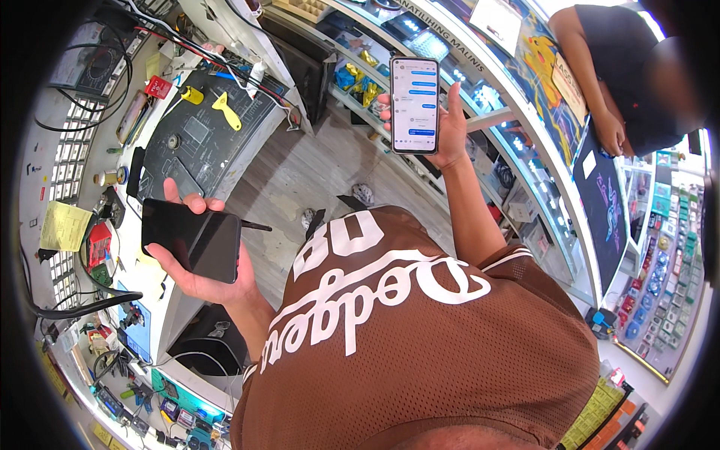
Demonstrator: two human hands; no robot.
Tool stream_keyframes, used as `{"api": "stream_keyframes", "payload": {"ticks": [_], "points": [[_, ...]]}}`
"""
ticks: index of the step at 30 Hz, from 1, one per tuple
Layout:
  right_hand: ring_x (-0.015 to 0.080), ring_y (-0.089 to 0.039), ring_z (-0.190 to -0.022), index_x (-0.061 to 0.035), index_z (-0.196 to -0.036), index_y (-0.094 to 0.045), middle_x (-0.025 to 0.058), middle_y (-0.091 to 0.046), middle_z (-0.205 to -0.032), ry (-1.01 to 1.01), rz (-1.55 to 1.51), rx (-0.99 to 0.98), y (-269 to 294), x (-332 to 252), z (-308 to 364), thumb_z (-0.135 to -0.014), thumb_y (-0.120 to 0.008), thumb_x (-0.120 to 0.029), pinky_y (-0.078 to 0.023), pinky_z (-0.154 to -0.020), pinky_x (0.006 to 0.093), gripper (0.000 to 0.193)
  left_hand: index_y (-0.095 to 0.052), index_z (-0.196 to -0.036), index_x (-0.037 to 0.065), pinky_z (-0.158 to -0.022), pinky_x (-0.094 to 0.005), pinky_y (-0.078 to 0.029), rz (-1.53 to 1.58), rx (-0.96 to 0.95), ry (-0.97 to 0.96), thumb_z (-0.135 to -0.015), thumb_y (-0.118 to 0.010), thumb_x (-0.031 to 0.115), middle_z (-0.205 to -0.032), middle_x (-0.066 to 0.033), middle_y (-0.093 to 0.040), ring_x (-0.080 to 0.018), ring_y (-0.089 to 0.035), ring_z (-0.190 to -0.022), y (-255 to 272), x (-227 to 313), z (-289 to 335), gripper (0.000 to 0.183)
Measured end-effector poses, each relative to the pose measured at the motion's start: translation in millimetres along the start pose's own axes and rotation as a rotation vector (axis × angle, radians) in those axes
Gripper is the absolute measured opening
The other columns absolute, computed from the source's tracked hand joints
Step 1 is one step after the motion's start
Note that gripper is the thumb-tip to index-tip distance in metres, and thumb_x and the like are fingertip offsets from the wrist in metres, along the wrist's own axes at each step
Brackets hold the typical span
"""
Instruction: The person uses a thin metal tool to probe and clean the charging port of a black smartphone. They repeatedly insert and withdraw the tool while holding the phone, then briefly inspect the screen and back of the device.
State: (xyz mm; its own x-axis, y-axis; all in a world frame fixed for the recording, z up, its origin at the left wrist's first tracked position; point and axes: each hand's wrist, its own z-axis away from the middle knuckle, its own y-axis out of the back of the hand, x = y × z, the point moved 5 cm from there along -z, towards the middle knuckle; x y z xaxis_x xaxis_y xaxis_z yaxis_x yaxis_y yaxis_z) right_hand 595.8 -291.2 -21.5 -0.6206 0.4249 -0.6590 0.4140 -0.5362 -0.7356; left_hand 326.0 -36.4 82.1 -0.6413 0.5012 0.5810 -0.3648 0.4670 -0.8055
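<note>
My left hand (pixel 214 281) is wrapped round a dark smartphone (pixel 193 240) whose screen is black and glossy. A thin dark pen-like stick (pixel 257 226) juts out beside that phone, toward my body; I cannot tell whether the same hand grips it. Farther off to the right, my right hand (pixel 450 135) holds a second smartphone (pixel 415 105) upright, its lit screen turned up. Blue and white message bubbles fill that screen. The thumb lies along its right edge and fingertips show at its left edge.
Left of me, a workbench carries a dark work mat (pixel 217 142) with a yellow scraper (pixel 226 112) on it. Cables (pixel 82 304) loop over the bench's near end. A glass display counter (pixel 517 176) curves along the right. Beyond it a person (pixel 615 82) leans on the counter.
</note>
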Motion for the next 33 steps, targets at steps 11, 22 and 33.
{"api": "stream_keyframes", "payload": {"ticks": [11, 22, 33], "points": [[0.0413, -0.070, -0.110, 0.0038, -0.143, -0.050, 0.0251, -0.067, -0.126, 0.170, 0.044, 0.464, 117.4, -28.2, -19.5, -0.097, -0.024, -0.082, -0.059, -0.093, 0.0545, 0.101, -0.040, -0.151, -0.008, -0.098, -0.0400, -0.048, 0.000, -0.004, -0.012, -0.109, -0.037, 0.056, -0.108, -0.0170, -0.058, -0.0283, -0.058, -0.102, -2.2, 4.9, 5.1, 0.077], [0.0293, -0.067, -0.108, -0.0099, -0.146, -0.047, 0.0135, -0.062, -0.129, 0.222, 0.632, 1.125, 231.5, -105.4, -54.7, -0.103, -0.045, -0.060, -0.058, -0.085, 0.0479, 0.066, -0.041, -0.151, -0.008, -0.095, -0.0396, -0.050, -0.021, 0.050, -0.044, -0.110, -0.033, 0.057, -0.109, -0.0167, -0.059, -0.0271, -0.059, -0.102, -10.1, 12.0, 12.9, 0.077], [0.0400, -0.055, -0.134, 0.0133, -0.142, -0.052, 0.0299, -0.056, -0.144, -0.073, 1.708, 1.082, 190.4, -110.9, -57.3, -0.076, -0.067, -0.084, -0.043, -0.113, 0.0473, 0.119, -0.035, -0.153, -0.009, -0.089, -0.0375, -0.055, -0.041, 0.077, -0.029, -0.109, -0.034, 0.058, -0.109, -0.0181, -0.061, -0.0333, -0.065, -0.099, -3.0, 10.1, 18.3, 0.081]]}}
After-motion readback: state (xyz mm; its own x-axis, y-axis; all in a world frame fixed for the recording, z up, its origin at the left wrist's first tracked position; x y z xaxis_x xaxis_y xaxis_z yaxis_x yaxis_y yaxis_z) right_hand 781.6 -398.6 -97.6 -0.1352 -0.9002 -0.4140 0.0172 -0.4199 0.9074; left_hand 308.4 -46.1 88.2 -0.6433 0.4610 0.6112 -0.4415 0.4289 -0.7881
